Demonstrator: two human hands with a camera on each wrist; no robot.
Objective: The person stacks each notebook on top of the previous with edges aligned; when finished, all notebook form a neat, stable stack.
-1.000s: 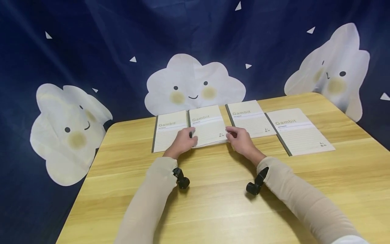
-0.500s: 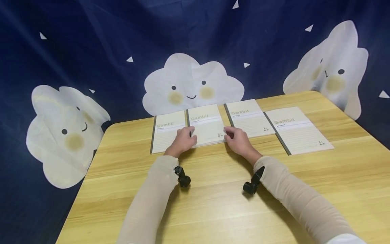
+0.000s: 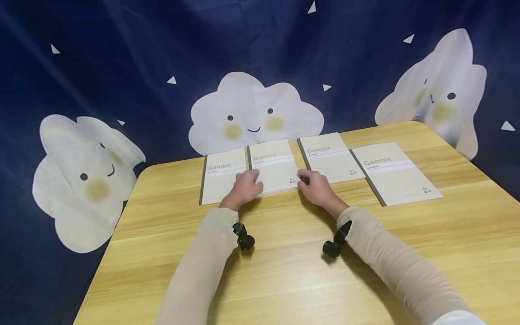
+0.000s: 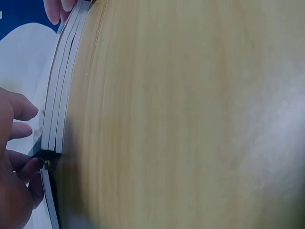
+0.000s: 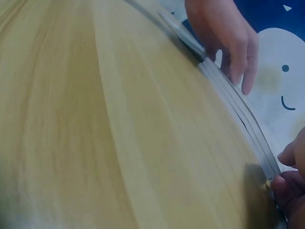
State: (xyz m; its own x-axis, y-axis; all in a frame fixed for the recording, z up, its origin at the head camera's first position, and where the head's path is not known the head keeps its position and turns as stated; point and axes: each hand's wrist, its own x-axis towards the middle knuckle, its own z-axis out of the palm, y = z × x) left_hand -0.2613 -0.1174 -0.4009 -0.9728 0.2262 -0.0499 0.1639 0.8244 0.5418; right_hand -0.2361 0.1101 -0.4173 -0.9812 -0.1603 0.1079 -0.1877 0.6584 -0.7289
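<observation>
Several cream "Gambit" notebooks with dark spines lie on the table. In the head view my left hand (image 3: pixel 244 187) is at the spine side of the second notebook from the left (image 3: pixel 276 174), its fingers curled at that edge. My right hand (image 3: pixel 318 187) holds the same notebook's opposite edge near the lower right corner. Both wrist views show this notebook on top of a stack (image 4: pixel 59 90), its page edges in layers. The leftmost notebook (image 3: pixel 221 185) lies flat, partly under my left hand. Parts of the fingertips are hidden against the edges.
To the right, one notebook (image 3: pixel 327 155) lies beside the stack and another (image 3: pixel 398 174) lies slightly nearer the table's right side. The wooden table (image 3: pixel 280 271) ends at a dark blue curtain (image 3: pixel 162 36) with white clouds.
My right hand has shifted slightly left against the stack. The stack's uneven lower right edges now look more flush. My left hand stays at the spine; the head view has shifted a little.
</observation>
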